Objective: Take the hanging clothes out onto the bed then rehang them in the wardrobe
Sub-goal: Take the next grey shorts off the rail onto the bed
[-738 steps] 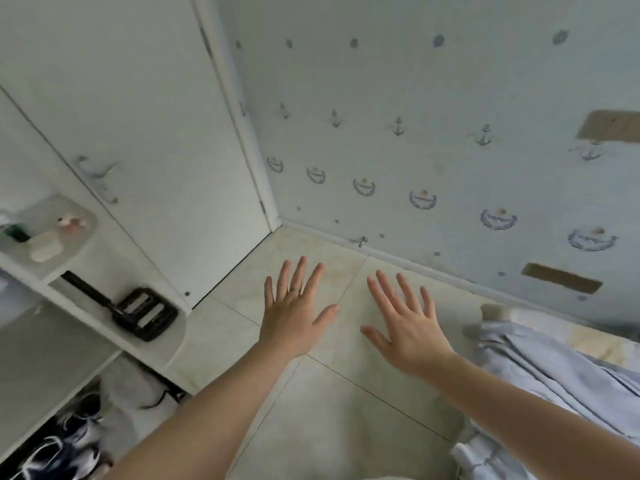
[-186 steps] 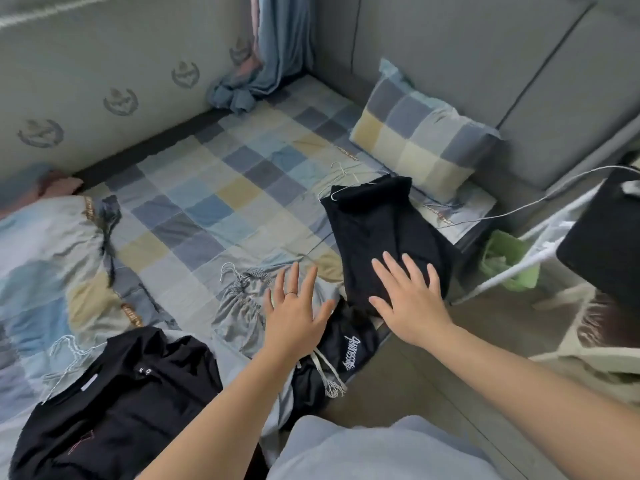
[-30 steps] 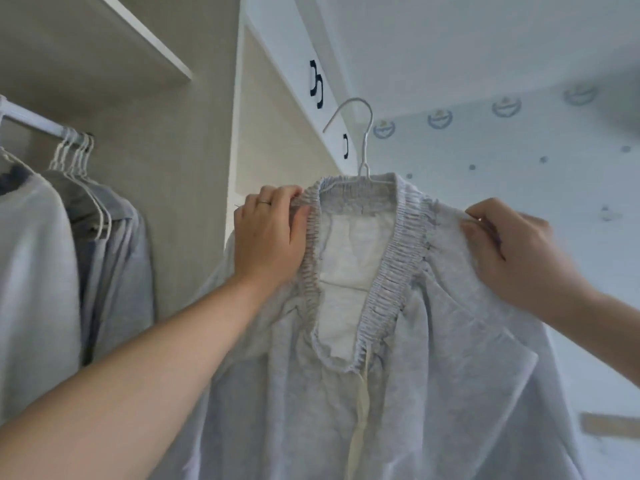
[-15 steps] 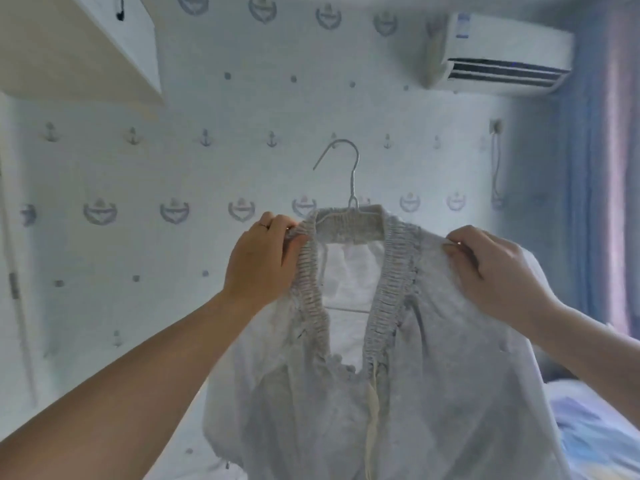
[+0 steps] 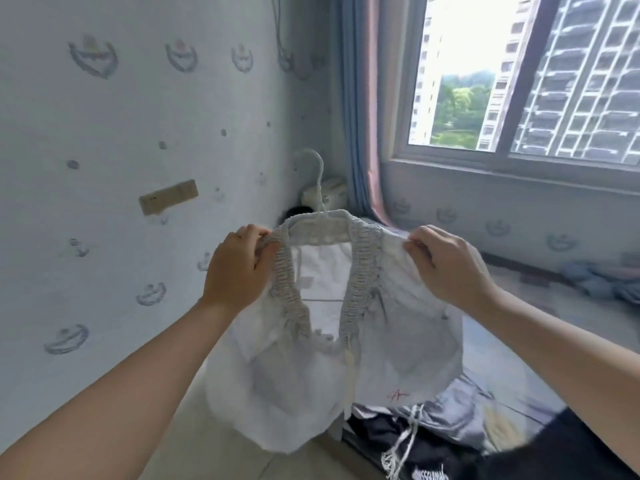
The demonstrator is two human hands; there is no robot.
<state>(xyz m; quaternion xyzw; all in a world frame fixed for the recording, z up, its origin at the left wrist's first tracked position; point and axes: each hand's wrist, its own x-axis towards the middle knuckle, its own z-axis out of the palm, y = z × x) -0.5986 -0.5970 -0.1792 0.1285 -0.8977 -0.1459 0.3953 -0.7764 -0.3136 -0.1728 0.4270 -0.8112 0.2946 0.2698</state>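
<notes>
Fingers [image 5: 258, 242] on my left hand [image 5: 239, 268] are curling tight round the left end of the elastic waistband [image 5: 287, 282], thumb underneath and pinching cloth. My right hand [image 5: 446, 268] is doing the same on the other side, with its fingers [image 5: 420, 237] bunching the fabric at the far shoulder of the hanger [image 5: 317, 174]. Neither hand is loose.

Head view (the only one): I'm holding the light grey garment [image 5: 398, 341] up in the air at chest height. It's draping from the white hanger, whose hook is sticking up free and catching on nothing. The hem is dangling over the floor [image 5: 225, 445], just beside the edge of the bed [image 5: 491, 386]. Dark clothes [image 5: 433, 455] with a white drawstring [image 5: 401, 445] are lying on the bed below and to the right of it. I'm facing the wall [image 5: 138, 133], the curtain [image 5: 360, 116] and the window [image 5: 519, 81]; the wardrobe isn't showing anywhere in frame.

Progress, as a judgement: at least some pieces are already out on the bed, so the emptying part is underway or finished. This grey one is neither laid down nor on a rail. I can't tell which way it's heading. Rehanging the pile on the bed looks not yet done.
</notes>
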